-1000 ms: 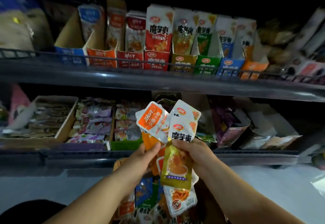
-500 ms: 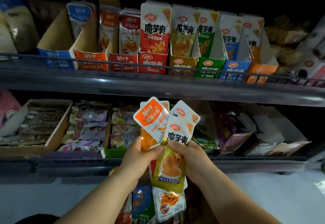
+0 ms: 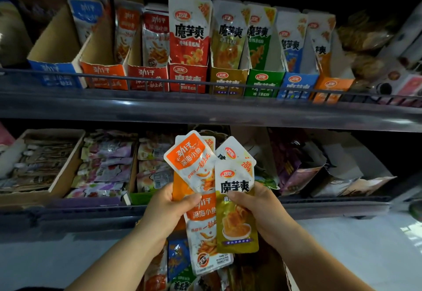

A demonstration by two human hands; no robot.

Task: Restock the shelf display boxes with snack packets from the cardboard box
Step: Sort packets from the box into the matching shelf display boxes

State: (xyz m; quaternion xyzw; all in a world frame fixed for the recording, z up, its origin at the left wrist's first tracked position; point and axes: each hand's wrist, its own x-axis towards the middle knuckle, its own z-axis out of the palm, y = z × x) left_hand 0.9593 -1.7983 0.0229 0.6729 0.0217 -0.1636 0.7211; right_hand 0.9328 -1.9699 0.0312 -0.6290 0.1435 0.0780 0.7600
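Observation:
My left hand grips a fan of orange-and-white snack packets in front of the lower shelf. My right hand pinches a yellow-green packet by its edge, overlapping the orange ones. Below my hands the cardboard box holds more mixed packets. On the upper shelf a row of display boxes stands behind a wire rail: blue, orange, red, red, yellow, green, blue, orange. The left boxes look sparsely filled.
The upper shelf's wire rail runs in front of the display boxes. The lower shelf holds a cardboard tray of dark packets, purple and pink packets, and torn boxes at right. A pale floor lies below.
Both hands have stayed together holding the packets. The view has tilted up and moved closer to the shelves, so the display boxes look larger. The orange packets have fanned out slightly.

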